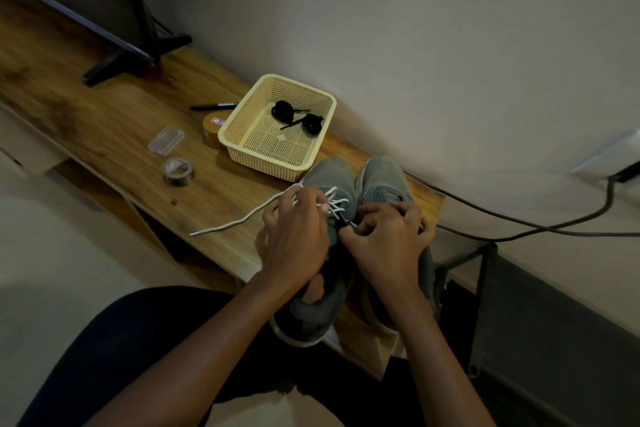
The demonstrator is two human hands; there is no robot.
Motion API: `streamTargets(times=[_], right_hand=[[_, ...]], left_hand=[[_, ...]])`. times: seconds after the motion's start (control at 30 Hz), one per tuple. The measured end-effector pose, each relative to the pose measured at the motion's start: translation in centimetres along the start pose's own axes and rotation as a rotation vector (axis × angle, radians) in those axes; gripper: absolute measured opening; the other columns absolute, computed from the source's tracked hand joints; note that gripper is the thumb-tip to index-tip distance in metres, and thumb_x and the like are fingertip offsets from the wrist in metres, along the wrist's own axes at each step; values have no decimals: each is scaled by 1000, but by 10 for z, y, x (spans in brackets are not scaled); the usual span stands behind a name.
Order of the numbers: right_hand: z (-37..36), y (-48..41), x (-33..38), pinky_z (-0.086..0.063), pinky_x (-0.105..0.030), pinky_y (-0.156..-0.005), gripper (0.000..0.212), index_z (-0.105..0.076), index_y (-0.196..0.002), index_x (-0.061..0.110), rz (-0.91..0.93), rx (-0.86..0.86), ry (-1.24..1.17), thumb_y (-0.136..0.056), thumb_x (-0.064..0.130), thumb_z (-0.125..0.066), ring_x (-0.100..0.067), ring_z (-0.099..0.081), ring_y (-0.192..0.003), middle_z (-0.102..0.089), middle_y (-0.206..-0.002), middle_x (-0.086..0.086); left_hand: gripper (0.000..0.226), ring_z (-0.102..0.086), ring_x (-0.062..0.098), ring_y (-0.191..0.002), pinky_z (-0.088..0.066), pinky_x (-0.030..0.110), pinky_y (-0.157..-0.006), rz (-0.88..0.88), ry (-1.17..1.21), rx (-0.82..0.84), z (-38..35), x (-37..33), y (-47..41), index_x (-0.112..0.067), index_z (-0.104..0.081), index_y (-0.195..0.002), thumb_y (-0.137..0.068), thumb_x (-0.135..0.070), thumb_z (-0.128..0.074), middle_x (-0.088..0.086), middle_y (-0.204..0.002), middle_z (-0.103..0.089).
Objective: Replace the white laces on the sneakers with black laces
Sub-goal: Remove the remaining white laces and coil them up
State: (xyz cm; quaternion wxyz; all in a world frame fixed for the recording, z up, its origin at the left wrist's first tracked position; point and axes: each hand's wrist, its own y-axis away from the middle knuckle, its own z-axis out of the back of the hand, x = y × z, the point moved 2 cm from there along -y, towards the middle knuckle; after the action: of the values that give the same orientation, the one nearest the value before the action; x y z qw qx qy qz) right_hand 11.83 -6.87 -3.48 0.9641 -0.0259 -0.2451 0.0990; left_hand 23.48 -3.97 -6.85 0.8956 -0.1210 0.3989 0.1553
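White lace (242,218): threaded through the upper of the left sneaker (332,173), crossings loose over the tongue. One free end trails left across the wooden surface (104,121), tip lying flat.

Left sneaker and right sneaker (382,177), both grey, stand side by side at the near right end of the surface. Toes point at the wall, heels toward the person.

Left hand (298,239) is over the left sneaker's lacing, fingers (311,196) curled round strands of the white lace. Right hand (388,239) is just beside it, thumb and forefinger pinched together on the lace at the eyelets, other fingers curled over the right sneaker.

Just beyond the toes is a cream mesh basket (263,163) holding two coiled black laces (313,124).

Left of the basket lie a brown tape roll (212,130), a black marker (213,107), a clear plastic case (165,139) and a grey tape roll (179,171). A black stand foot (138,55) is at the far left. Dark cables (519,229) run along the wall at right.
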Motion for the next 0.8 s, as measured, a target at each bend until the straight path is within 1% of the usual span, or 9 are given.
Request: streamTargets(times=[0.13,0.2,0.27,0.37,0.47,0.6,0.67,0.73,0.8], right_hand=[[0,0,0,-6,-33,-102,21,-64,-60,17,0,12,-5,-75,31,-68,-18,-30,-129,-64,-114,12],[0,-1,0,-7,-33,-103,24,-59,-58,20,0,23,-13,-76,32,-68,-18,-29,-129,-64,-115,12],[0,0,0,-7,-33,-102,29,-52,-53,23,4,22,-20,-76,32,-68,-18,-29,-129,-64,-115,13],[0,1,1,-7,-34,-103,34,-47,-50,25,-4,17,-19,-76,30,-68,-17,-29,-128,-64,-113,14],[0,0,-1,-8,-35,-105,27,-52,-54,23,-19,9,-19,-76,29,-67,-15,-28,-127,-64,-111,15],[0,-1,-1,-6,-34,-104,29,-51,-54,25,-18,24,-1,-77,31,-67,-15,-27,-128,-63,-114,16],[-1,-1,-1,-7,-33,-104,27,-52,-55,24,-16,20,3,-77,31,-66,-15,-27,-128,-63,-114,15],[-1,-1,-2,-7,-34,-104,27,-53,-54,24,-13,17,1,-77,31,-67,-15,-28,-127,-64,-114,15],[-2,-2,-2,-8,-35,-104,27,-54,-54,23,-9,19,-2,-76,31,-67,-15,-28,-128,-64,-113,14]], left_hand=[[26,-10,15,-142,-9,41,-110,-82,-166,81,1,0,0,-31,-54,-116,-90,-27,-56,-13,-146,-37],[26,-11,15,-142,-10,38,-108,-77,-202,71,1,2,-1,-32,-58,-114,-88,-33,-60,-14,-147,-35],[17,-14,14,-140,-12,36,-105,-65,-186,34,1,2,-2,-28,-62,-106,-90,-33,-59,-15,-144,-39],[3,-22,12,-137,-14,33,-104,-53,-110,17,-3,4,-2,-27,-54,-95,-95,-27,-51,-12,-137,-46],[8,-40,16,-127,-20,31,-101,-24,-23,-25,-7,9,-4,-31,-40,-94,-98,-25,-39,-6,-126,-55],[10,-54,15,-109,-20,36,-104,1,65,-49,-3,6,-4,-25,-37,-96,-100,-16,-35,-3,-112,-63],[11,-52,12,-111,-19,39,-107,-16,58,-40,1,3,-3,-25,-42,-101,-98,-15,-39,-7,-111,-61],[18,-43,9,-121,-17,37,-107,-32,-4,-10,3,2,-2,-28,-51,-108,-92,-20,-49,-14,-114,-57],[20,-33,9,-130,-14,37,-106,-55,-95,41,3,3,-2,-31,-56,-108,-89,-26,-56,-18,-123,-53]])
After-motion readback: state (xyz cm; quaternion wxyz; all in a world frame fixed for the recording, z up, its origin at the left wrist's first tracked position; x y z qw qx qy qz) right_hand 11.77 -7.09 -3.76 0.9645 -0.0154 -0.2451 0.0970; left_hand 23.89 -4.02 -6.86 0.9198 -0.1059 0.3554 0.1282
